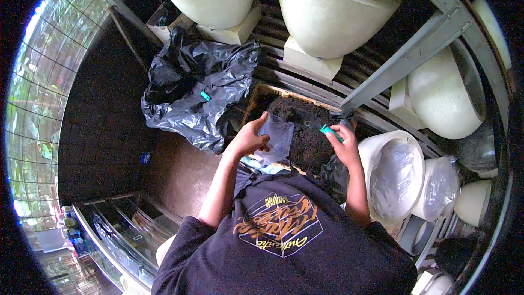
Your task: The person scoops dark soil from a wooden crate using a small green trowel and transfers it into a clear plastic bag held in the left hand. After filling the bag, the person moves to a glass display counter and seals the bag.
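Note:
My left hand (251,137) is closed on a clear plastic bag (277,135), fingers and thumb pinching its near-left side. The bag hangs over a tan-rimmed tray (305,100) of dark soil (315,147). In my right hand (345,145), to the right above the soil, is a green-handled tool (332,133). Its handle points toward the bag, and its dark head is hard to make out against the soil. A crumpled black plastic bag (199,71) lies beyond my left hand, with a small green object (205,95) on it.
Large cream pots (335,11) stand along the far side on slatted metal racking. Plastic-wrapped pots (396,177) are close by my right arm. A slanting metal post (404,63) rises at the right. Left of me are a dark wall (109,114) and a glass-topped case (128,229).

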A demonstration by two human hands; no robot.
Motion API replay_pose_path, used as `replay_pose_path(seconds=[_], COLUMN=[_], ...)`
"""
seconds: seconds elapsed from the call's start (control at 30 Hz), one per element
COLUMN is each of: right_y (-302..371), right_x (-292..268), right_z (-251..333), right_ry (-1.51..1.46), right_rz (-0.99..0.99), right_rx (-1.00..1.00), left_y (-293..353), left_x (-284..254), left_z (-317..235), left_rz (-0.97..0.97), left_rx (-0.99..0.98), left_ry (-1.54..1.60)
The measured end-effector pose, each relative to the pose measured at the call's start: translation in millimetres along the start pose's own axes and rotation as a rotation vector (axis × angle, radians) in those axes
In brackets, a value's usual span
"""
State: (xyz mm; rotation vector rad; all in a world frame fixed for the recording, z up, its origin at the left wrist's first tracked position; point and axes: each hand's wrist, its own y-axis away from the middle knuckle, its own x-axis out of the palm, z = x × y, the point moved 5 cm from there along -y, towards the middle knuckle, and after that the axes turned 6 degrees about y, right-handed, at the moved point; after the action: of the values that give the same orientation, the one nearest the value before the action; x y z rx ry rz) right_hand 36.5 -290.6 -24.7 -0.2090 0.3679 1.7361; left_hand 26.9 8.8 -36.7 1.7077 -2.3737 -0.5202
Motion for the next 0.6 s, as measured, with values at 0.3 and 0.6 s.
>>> replay_pose_path(seconds=[0.3,0.6], right_y=[2,-8], right_x=[13,84], right_z=[-187,-273], right_ry=[0.234,0.028], right_rz=[-0.004,-0.002], right_rx=[0.627,0.787], left_y=[24,56], left_x=[-11,-21], left_z=[-6,4], left_rz=[-0.054,-0.136], left_rx=[-0.020,-0.102], left_ry=[0.056,0.079])
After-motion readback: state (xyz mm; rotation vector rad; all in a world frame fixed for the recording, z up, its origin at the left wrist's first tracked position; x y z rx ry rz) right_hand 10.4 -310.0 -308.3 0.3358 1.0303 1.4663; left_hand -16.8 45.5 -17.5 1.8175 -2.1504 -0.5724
